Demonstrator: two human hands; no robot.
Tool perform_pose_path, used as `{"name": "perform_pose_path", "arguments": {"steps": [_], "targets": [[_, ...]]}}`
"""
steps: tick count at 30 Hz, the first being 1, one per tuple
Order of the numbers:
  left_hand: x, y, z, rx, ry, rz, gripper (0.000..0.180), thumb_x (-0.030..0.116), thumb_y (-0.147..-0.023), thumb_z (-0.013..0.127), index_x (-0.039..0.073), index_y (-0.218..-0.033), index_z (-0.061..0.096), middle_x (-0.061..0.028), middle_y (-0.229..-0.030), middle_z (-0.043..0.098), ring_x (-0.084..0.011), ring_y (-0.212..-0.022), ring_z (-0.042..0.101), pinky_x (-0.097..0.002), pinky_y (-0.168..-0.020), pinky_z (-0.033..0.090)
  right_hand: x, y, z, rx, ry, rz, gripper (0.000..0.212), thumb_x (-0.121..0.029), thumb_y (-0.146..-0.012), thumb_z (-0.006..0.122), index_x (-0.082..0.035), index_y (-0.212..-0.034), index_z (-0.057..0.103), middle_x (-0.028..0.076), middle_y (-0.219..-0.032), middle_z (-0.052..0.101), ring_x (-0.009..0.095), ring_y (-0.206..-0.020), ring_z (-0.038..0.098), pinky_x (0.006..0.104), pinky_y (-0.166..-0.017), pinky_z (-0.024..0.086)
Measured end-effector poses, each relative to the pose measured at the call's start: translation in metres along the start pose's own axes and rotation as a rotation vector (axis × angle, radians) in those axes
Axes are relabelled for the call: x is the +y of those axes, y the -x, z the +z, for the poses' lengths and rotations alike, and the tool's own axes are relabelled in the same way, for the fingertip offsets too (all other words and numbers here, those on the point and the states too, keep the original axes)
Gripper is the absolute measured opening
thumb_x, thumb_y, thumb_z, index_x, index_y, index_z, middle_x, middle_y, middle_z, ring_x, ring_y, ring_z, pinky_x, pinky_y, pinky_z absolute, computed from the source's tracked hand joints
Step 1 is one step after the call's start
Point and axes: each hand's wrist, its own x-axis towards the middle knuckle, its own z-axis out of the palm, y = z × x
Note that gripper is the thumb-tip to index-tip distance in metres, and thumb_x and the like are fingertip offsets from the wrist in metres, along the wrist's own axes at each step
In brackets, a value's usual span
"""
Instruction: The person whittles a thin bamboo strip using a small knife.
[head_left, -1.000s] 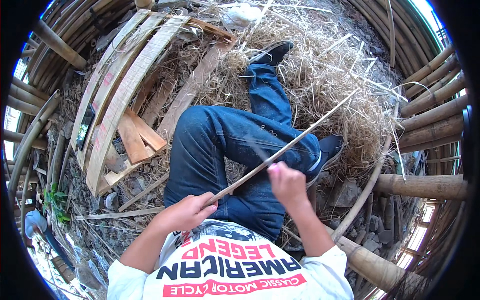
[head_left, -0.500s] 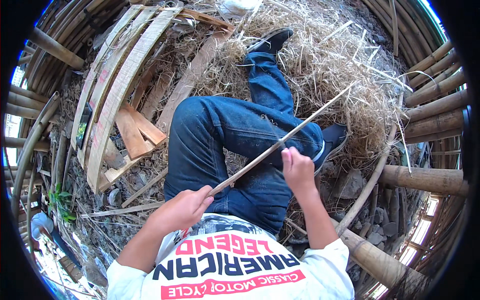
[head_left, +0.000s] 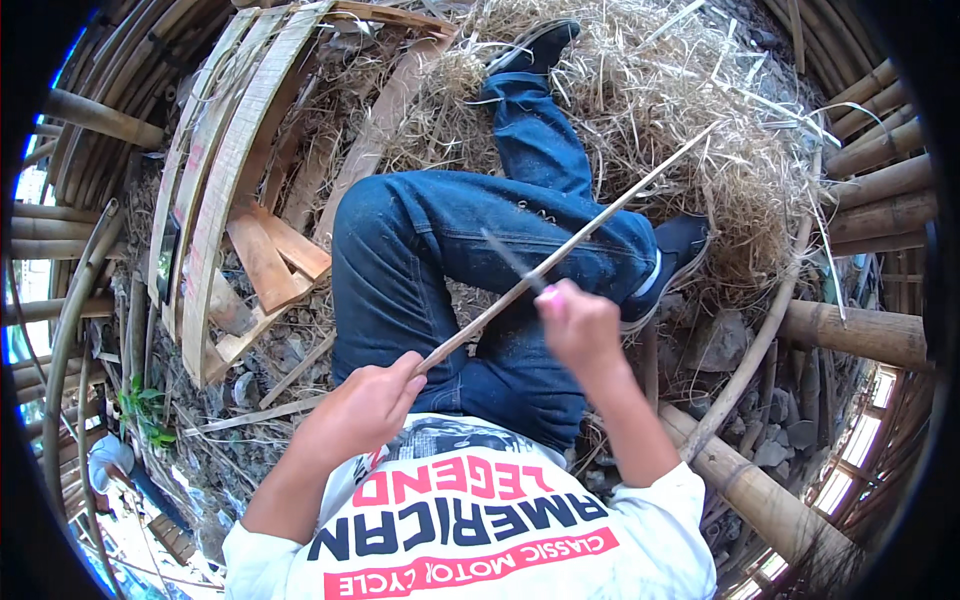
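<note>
My left hand (head_left: 365,405) is closed round the near end of a long thin wooden or bamboo strip (head_left: 640,192). The strip slants up to the right across my bent leg in blue jeans (head_left: 400,225), and its far tip lies over the straw. A knife (head_left: 511,254) with a pink handle is gripped in my right hand (head_left: 585,330). Its blurred blade crosses the strip at about mid-length and points up and to the left; I cannot tell how firmly it touches.
Bent wooden slats (head_left: 245,130) and short board pieces (head_left: 265,262) lie at the left. Dry straw and shavings (head_left: 640,100) cover the ground ahead. Bamboo poles (head_left: 850,330) ring the spot, and one thick pole (head_left: 745,490) lies near my right elbow. Another person (head_left: 115,465) shows at the lower left.
My right hand has shifted slightly left and up, and the knife blade now shows across the strip. The strip's far tip has moved a little up and to the right.
</note>
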Motion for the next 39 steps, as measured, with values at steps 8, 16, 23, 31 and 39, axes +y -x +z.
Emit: {"name": "perform_pose_path", "arguments": {"steps": [8, 16, 23, 31, 39], "targets": [[0.004, -0.001, -0.001, 0.009, -0.004, 0.016, 0.016, 0.017, -0.099, 0.049, 0.001, -0.099, 0.049, -0.0247, -0.066, 0.056, -0.046, -0.067, 0.057, -0.0505, -0.058, 0.041, 0.013, 0.0, 0.001, 0.046, -0.054, 0.073, 0.034, -0.034, -0.096, 0.056, -0.007, -0.074, 0.056, 0.018, -0.058, 0.058, 0.038, -0.053, 0.061, 0.0469, -0.047, 0.047], [0.007, -0.004, 0.002, -0.013, -0.006, 0.01, 0.017, 0.017, -0.099, 0.049, 0.0, -0.098, 0.049, -0.0248, -0.067, 0.055, -0.0455, -0.067, 0.057, -0.0483, -0.056, 0.041, 0.024, -0.012, 0.001, 0.042, -0.012, 0.131, 0.032, -0.031, -0.096, 0.056, -0.007, -0.074, 0.056, 0.017, -0.055, 0.056, 0.037, -0.052, 0.061, 0.0472, -0.046, 0.047], [0.007, -0.007, 0.005, 0.037, -0.016, 0.02, 0.016, 0.017, -0.099, 0.048, 0.001, -0.096, 0.049, -0.0243, -0.066, 0.054, -0.0456, -0.067, 0.056, -0.0485, -0.056, 0.04, 0.003, 0.015, 0.013, -0.012, -0.192, 0.027, 0.034, -0.032, -0.095, 0.057, -0.008, -0.072, 0.054, 0.017, -0.056, 0.057, 0.038, -0.055, 0.061, 0.0458, -0.049, 0.047], [0.012, -0.012, -0.002, -0.021, 0.049, 0.02, 0.016, 0.017, -0.101, 0.047, 0.001, -0.097, 0.049, -0.0224, -0.063, 0.052, -0.0434, -0.06, 0.054, -0.0464, -0.054, 0.039, -0.006, 0.015, 0.006, 0.014, -0.082, -0.029, 0.033, -0.035, -0.095, 0.059, -0.007, -0.077, 0.053, 0.011, -0.06, 0.058, 0.03, -0.053, 0.062, 0.0378, -0.045, 0.047], [0.007, -0.013, 0.007, 0.024, 0.023, 0.013, 0.016, 0.017, -0.101, 0.046, 0.001, -0.099, 0.049, -0.023, -0.063, 0.051, -0.0447, -0.061, 0.054, -0.0472, -0.055, 0.039, 0.001, 0.014, 0.01, -0.011, -0.035, -0.02, 0.034, -0.036, -0.094, 0.059, -0.008, -0.077, 0.054, 0.012, -0.061, 0.06, 0.031, -0.054, 0.063, 0.0392, -0.046, 0.048]]}}
